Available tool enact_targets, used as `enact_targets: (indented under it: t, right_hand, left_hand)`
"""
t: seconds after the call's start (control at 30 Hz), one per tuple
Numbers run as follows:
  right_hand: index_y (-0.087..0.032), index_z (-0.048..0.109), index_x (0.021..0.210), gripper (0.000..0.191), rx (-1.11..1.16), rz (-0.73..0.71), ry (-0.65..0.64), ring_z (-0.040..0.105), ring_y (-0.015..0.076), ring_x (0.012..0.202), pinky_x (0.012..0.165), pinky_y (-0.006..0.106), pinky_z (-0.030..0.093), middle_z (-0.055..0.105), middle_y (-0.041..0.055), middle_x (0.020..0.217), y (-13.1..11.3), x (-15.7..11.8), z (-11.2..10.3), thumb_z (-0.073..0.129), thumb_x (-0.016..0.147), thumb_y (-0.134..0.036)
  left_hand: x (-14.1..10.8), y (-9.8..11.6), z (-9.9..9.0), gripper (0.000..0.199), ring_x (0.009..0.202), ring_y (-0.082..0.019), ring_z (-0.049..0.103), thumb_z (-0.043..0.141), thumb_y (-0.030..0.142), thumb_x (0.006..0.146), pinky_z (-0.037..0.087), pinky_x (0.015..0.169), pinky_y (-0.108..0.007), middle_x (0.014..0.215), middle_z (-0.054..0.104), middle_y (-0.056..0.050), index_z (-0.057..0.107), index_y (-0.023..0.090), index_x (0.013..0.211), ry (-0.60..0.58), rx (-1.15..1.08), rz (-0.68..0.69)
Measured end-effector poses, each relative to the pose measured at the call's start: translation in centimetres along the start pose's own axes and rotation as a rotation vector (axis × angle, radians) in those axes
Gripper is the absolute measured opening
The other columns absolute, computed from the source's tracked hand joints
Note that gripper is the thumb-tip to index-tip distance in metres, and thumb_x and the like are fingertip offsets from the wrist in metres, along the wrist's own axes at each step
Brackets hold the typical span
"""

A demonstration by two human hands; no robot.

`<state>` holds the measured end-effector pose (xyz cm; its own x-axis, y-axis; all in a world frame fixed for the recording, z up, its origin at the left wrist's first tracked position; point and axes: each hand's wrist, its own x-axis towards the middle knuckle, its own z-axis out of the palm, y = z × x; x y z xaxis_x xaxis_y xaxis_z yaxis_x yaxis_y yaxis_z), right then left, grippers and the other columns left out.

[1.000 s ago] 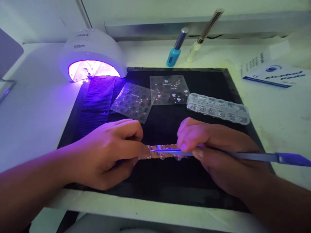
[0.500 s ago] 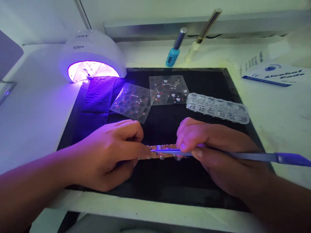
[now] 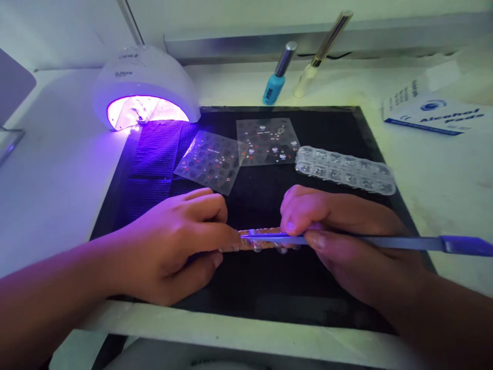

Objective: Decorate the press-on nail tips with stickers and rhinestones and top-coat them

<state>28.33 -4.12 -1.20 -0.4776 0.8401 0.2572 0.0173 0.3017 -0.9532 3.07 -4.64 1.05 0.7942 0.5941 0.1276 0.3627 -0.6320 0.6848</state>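
My left hand (image 3: 185,244) is closed, thumb and forefinger gripping the left end of a narrow brownish strip (image 3: 233,247) with shiny, rounded bumps along its edges. Between the fingers and thumb of my right hand (image 3: 331,226) lies a slim metallic tool (image 3: 404,243) with a purple butt end. Its pointed tip lies over the strip, close to my left fingertips; whether it touches the strip I cannot tell. My right fingers cover the strip's right end. Both hands are above a black mat (image 3: 265,288).
A lit nail lamp (image 3: 154,77) stands at the back left, by a dark ribbed cloth (image 3: 156,154). Beyond the hands lie two clear sticker sheets (image 3: 211,162) and a clear compartment case (image 3: 346,169). Behind are a blue polish bottle (image 3: 274,88), a pale bottle (image 3: 306,81) and an alcohol pads box (image 3: 435,110).
The tool has tilted slightly, its purple end a little higher in view. Both hands keep their grips and have hardly shifted.
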Motion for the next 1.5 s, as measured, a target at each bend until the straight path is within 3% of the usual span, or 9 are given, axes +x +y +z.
enact_targets:
  t: [0.27, 0.47, 0.7, 0.87, 1.0, 1.13, 1.3, 1.43, 1.5]
  right_hand:
    - [-0.023, 0.074, 0.080, 0.010, 0.198, -0.077, 0.192, 0.056, 0.0166, 0.055, 0.050, 0.032, 0.041, 0.064, 0.0017, 0.063, 0.8, 0.8, -0.3, 0.065, 0.083, -0.021]
    - [-0.021, 0.078, 0.074, 0.012, 0.302, -0.133, 0.330, 0.058, 0.0162, 0.053, 0.049, 0.033, 0.045, 0.063, 0.0024, 0.058, 1.2, 2.0, -0.9, 0.066, 0.077, -0.017]
    - [-0.021, 0.078, 0.073, 0.012, 0.327, -0.154, 0.365, 0.055, 0.0147, 0.049, 0.049, 0.033, 0.044, 0.062, 0.0011, 0.058, 1.8, 2.3, -1.0, 0.066, 0.074, -0.017]
    - [-0.022, 0.077, 0.072, 0.012, 0.327, -0.140, 0.358, 0.055, 0.0139, 0.048, 0.051, 0.032, 0.045, 0.062, 0.0000, 0.058, 1.6, 2.3, -0.9, 0.067, 0.074, -0.018]
    - [-0.019, 0.077, 0.071, 0.019, 0.339, -0.146, 0.347, 0.058, 0.0130, 0.049, 0.052, 0.030, 0.044, 0.063, -0.0002, 0.057, 1.5, 2.4, -1.0, 0.060, 0.070, -0.011]
    - [-0.018, 0.076, 0.070, 0.022, 0.352, -0.163, 0.362, 0.059, 0.0125, 0.049, 0.053, 0.029, 0.044, 0.065, -0.0004, 0.057, 1.5, 2.6, -0.9, 0.057, 0.066, -0.009]
    - [-0.020, 0.076, 0.071, 0.018, 0.336, -0.146, 0.356, 0.057, 0.0139, 0.049, 0.053, 0.031, 0.041, 0.062, -0.0005, 0.053, 1.6, 2.5, -1.2, 0.060, 0.069, -0.012]
    - [-0.022, 0.075, 0.070, 0.013, 0.298, -0.145, 0.384, 0.056, 0.0145, 0.051, 0.054, 0.032, 0.042, 0.060, 0.0001, 0.054, 1.8, 2.5, -1.6, 0.064, 0.077, -0.019]
    - [-0.022, 0.074, 0.070, 0.013, 0.287, -0.144, 0.387, 0.056, 0.0145, 0.052, 0.054, 0.032, 0.042, 0.059, 0.0001, 0.055, 1.9, 2.5, -1.7, 0.065, 0.079, -0.023]
  left_hand:
    - [0.0, -0.1, -0.1, 0.026, 0.081, -0.017, 0.046, 0.054, 0.013, 0.087, 0.039, 0.073, -0.032, 0.091, 0.053, -0.003, 0.062, 0.017, 0.111, -0.023, -0.048, -0.032]
    - [-0.1, -0.1, 0.1, 0.017, 0.089, -0.019, 0.048, 0.053, 0.018, 0.089, 0.042, 0.076, -0.034, 0.096, 0.053, -0.006, 0.055, 0.016, 0.107, 0.064, -0.145, -0.056]
    - [0.1, 0.1, 0.4, 0.023, 0.087, -0.019, 0.044, 0.055, 0.021, 0.090, 0.040, 0.078, -0.036, 0.096, 0.049, -0.005, 0.059, 0.020, 0.113, -0.025, -0.006, -0.044]
    - [0.1, 0.1, 0.5, 0.031, 0.086, -0.019, 0.045, 0.056, 0.024, 0.091, 0.041, 0.077, -0.036, 0.097, 0.049, -0.006, 0.055, 0.019, 0.121, 0.032, 0.007, 0.010]
    - [0.0, 0.1, 0.6, 0.028, 0.087, -0.019, 0.044, 0.057, 0.027, 0.092, 0.040, 0.080, -0.037, 0.096, 0.049, -0.005, 0.060, 0.021, 0.119, -0.023, 0.038, -0.026]
    - [-0.1, -0.1, 0.6, 0.040, 0.088, -0.019, 0.046, 0.056, 0.028, 0.093, 0.041, 0.079, -0.036, 0.099, 0.050, -0.006, 0.054, 0.020, 0.132, 0.058, 0.059, 0.031]
    - [-0.3, -0.5, 0.5, 0.033, 0.087, -0.020, 0.048, 0.057, 0.031, 0.093, 0.043, 0.080, -0.037, 0.097, 0.051, -0.006, 0.062, 0.023, 0.124, 0.001, 0.110, 0.004]
    - [-0.5, -0.5, 0.3, 0.042, 0.087, -0.020, 0.047, 0.055, 0.029, 0.093, 0.043, 0.077, -0.037, 0.097, 0.051, -0.006, 0.052, 0.019, 0.133, 0.158, 0.116, 0.104]
    - [-0.5, -0.6, 0.3, 0.035, 0.084, -0.019, 0.047, 0.054, 0.029, 0.094, 0.043, 0.076, -0.036, 0.095, 0.051, -0.005, 0.055, 0.021, 0.128, 0.094, 0.124, 0.099]
